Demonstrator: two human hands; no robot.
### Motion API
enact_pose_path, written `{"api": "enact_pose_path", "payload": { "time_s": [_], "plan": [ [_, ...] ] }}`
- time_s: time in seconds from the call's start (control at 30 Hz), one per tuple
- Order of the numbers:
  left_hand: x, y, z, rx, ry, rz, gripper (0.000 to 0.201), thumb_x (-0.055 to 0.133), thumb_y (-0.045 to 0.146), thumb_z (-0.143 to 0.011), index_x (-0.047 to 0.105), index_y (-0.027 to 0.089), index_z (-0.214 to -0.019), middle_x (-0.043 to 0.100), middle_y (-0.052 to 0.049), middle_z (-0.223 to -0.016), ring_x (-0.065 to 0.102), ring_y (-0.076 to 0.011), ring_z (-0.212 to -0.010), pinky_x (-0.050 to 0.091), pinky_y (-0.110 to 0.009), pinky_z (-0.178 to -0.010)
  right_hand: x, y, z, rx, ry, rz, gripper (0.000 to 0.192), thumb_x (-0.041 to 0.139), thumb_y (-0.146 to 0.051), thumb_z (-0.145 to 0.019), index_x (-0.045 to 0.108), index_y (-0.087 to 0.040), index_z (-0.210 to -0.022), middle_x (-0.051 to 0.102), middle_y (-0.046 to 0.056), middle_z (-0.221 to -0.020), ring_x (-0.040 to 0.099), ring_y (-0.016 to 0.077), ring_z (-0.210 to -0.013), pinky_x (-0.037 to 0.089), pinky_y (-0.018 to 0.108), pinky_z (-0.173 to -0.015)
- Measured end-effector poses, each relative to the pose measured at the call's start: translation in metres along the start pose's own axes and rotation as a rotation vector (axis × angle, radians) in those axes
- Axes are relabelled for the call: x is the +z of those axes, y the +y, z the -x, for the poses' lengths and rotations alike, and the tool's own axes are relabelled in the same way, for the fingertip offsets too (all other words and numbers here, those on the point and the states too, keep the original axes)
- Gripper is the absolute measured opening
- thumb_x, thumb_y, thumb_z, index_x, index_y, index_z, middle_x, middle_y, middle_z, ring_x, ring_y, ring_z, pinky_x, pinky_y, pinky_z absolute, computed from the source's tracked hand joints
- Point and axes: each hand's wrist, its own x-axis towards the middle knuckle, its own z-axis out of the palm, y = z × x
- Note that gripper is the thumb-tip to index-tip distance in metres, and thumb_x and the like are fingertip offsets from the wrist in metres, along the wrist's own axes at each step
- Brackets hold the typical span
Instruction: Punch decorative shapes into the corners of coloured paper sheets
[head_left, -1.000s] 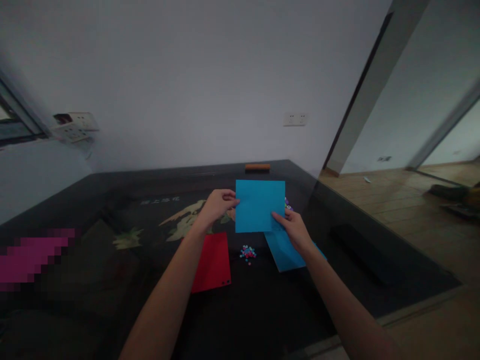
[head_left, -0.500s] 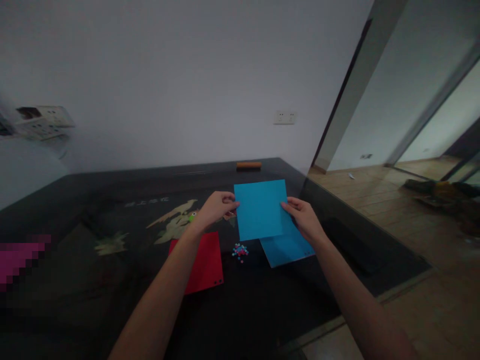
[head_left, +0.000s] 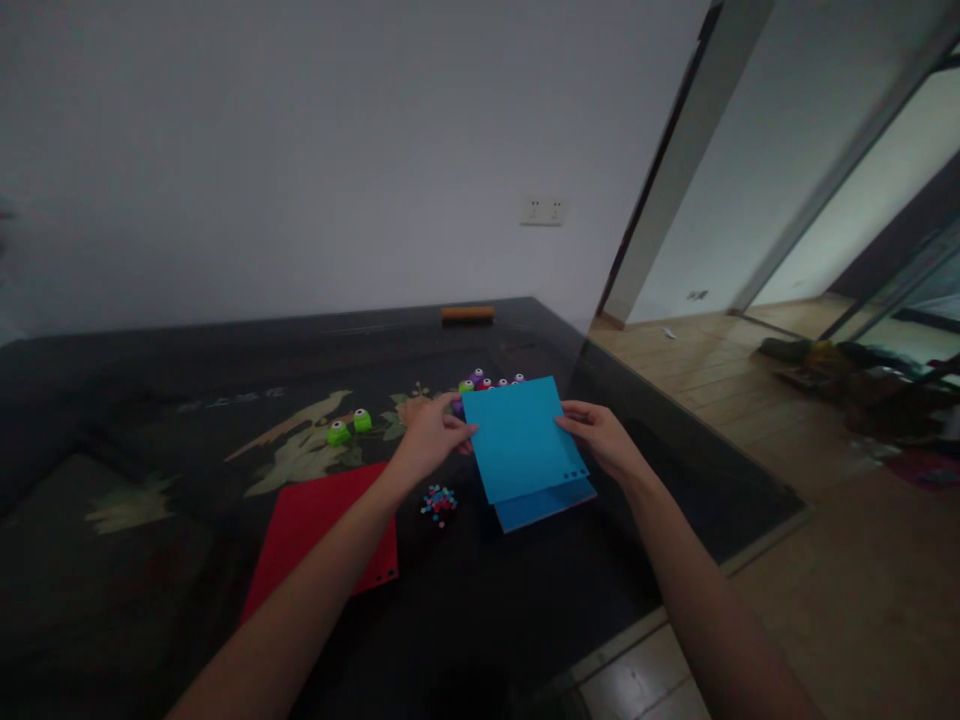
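A light-blue square sheet (head_left: pixel 521 440) is held up between my two hands, a row of small dark dots near its lower right corner. My left hand (head_left: pixel 433 435) pinches its left edge, while my right hand (head_left: pixel 600 437) grips the right edge. Beneath it a second blue sheet (head_left: pixel 544 507) lies on the dark table, mostly covered. Left of that is a small pile of blue, pink and white bits (head_left: pixel 439 503). A red sheet (head_left: pixel 319 525) with dark dots at one corner lies partly under my left forearm.
Two green toys with eyes (head_left: pixel 349 428) stand on the dark table (head_left: pixel 465 620). Several purple, green and red eyed toys (head_left: pixel 480 380) are behind the held sheet, partly hidden. A brown cylinder (head_left: pixel 467 315) lies near the back edge. Wall sockets (head_left: pixel 542 210) are beyond.
The held sheet has come down and tilted, and its dotted corner now shows over the lower blue sheet. My view has turned right. The eyed toys behind have come into sight.
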Motion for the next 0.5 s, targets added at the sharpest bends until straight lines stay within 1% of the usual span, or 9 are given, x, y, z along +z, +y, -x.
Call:
{"api": "enact_pose_path", "payload": {
  "time_s": [0.03,0.1,0.17,0.2,0.27,0.33,0.4,0.43,0.5],
  "plan": [
    [0.002,-0.002,0.000,-0.002,0.015,-0.005,0.058,0.067,0.010,-0.071,0.045,0.013,-0.125,0.063,0.004,-0.053,0.061,-0.0149,-0.046,0.050,-0.027,-0.047,0.000,0.002,-0.001,0.002,0.028,0.004,0.038,0.077,-0.031,-0.057,0.069,-0.016,-0.091,0.071,0.004,-0.081,0.060,0.0149,-0.063,0.045,0.026,-0.055],
    [0.005,-0.004,0.001,0.002,0.036,-0.023,0.077,0.066,0.010,-0.072,0.028,0.014,-0.138,0.062,0.005,-0.052,0.061,-0.0157,-0.045,0.049,-0.026,-0.046,-0.001,0.005,-0.003,0.003,0.070,0.024,0.039,0.077,-0.030,-0.056,0.069,-0.015,-0.091,0.069,0.002,-0.072,0.057,0.0130,-0.057,0.042,0.024,-0.052],
    [0.009,-0.008,0.002,0.009,0.046,-0.045,0.082,0.066,0.011,-0.072,0.020,0.015,-0.140,0.061,0.006,-0.050,0.060,-0.0162,-0.044,0.048,-0.025,-0.044,-0.004,0.007,-0.004,0.000,0.075,0.064,0.041,0.077,-0.029,-0.056,0.068,-0.015,-0.094,0.066,-0.001,-0.064,0.054,0.0115,-0.052,0.039,0.024,-0.049],
    [0.012,-0.010,0.003,0.006,0.051,-0.062,0.078,0.065,0.012,-0.073,0.024,0.016,-0.139,0.061,0.006,-0.050,0.060,-0.0161,-0.043,0.047,-0.025,-0.043,-0.006,0.008,-0.004,-0.003,0.067,0.090,0.041,0.076,-0.028,-0.057,0.068,-0.015,-0.095,0.064,-0.002,-0.061,0.052,0.0110,-0.050,0.038,0.023,-0.049],
    [0.016,-0.016,0.004,-0.005,0.049,-0.107,0.059,0.065,0.014,-0.073,0.040,0.017,-0.127,0.060,0.005,-0.050,0.059,-0.0153,-0.042,0.044,-0.023,-0.041,-0.009,0.007,-0.003,-0.002,0.057,0.147,0.041,0.075,-0.028,-0.059,0.068,-0.015,-0.097,0.063,-0.002,-0.059,0.051,0.0110,-0.049,0.036,0.024,-0.048],
    [0.020,-0.022,0.005,-0.001,0.022,-0.187,0.028,0.063,0.017,-0.074,0.056,0.017,-0.102,0.061,0.003,-0.051,0.059,-0.0144,-0.041,0.043,-0.023,-0.041,-0.012,0.005,-0.002,0.006,0.061,0.204,0.041,0.074,-0.028,-0.060,0.068,-0.015,-0.098,0.062,-0.002,-0.057,0.050,0.0112,-0.048,0.035,0.024,-0.047],
    [0.023,-0.027,0.006,0.020,-0.010,-0.277,0.006,0.062,0.020,-0.074,0.060,0.018,-0.079,0.061,0.002,-0.052,0.059,-0.0144,-0.043,0.042,-0.024,-0.044,-0.014,0.004,-0.001,0.013,0.063,0.260,0.042,0.074,-0.027,-0.059,0.068,-0.015,-0.099,0.062,-0.003,-0.056,0.049,0.0109,-0.046,0.034,0.023,-0.046],
    [0.024,-0.030,0.006,0.032,-0.020,-0.316,0.003,0.062,0.021,-0.074,0.060,0.019,-0.073,0.062,0.001,-0.052,0.060,-0.0147,-0.044,0.042,-0.024,-0.045,-0.014,0.003,-0.001,0.016,0.060,0.285,0.043,0.074,-0.026,-0.059,0.068,-0.015,-0.100,0.061,-0.003,-0.055,0.048,0.0109,-0.046,0.034,0.023,-0.046],
    [0.026,-0.034,0.006,0.050,-0.022,-0.370,0.005,0.062,0.022,-0.073,0.062,0.020,-0.068,0.062,0.001,-0.052,0.059,-0.0154,-0.046,0.041,-0.026,-0.048,-0.015,0.003,-0.002,0.018,0.048,0.330,0.042,0.074,-0.024,-0.059,0.069,-0.015,-0.100,0.062,-0.003,-0.055,0.050,0.0115,-0.047,0.035,0.024,-0.047]
  ]
}}
